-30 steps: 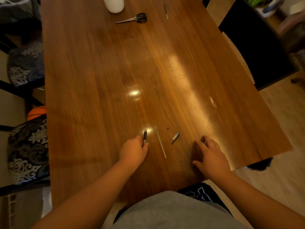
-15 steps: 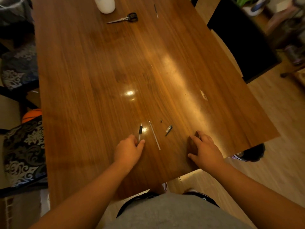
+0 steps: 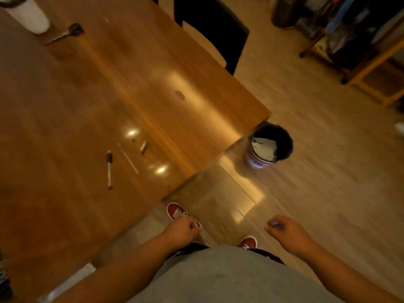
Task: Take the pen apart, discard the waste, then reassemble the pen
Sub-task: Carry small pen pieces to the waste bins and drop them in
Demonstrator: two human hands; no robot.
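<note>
I see my left hand [image 3: 182, 230] loosely curled, right hand [image 3: 286, 231] half-closed, both empty over the floor, pen barrel [image 3: 109, 169], refill [image 3: 128, 159] and cap [image 3: 144, 147] on the counter [image 3: 65, 127] ahead-left, bin [image 3: 270, 145] beyond.

Hands: two, the left hand [image 3: 182, 231] and the right hand [image 3: 288, 234], both off the table
Pen parts on the table [image 3: 65, 127]: four, namely one pen barrel [image 3: 109, 169], one thin refill [image 3: 128, 159], one small clip piece [image 3: 144, 147] and one tiny dark speck [image 3: 133, 140] too blurred to name
Scissors [image 3: 64, 35]: one pair
White cups [image 3: 28, 16]: one
Waste bins [image 3: 270, 146]: one, on the floor
Red shoes: two, one [image 3: 176, 212] and another [image 3: 248, 242]
Dark chairs [image 3: 214, 29]: one
</note>
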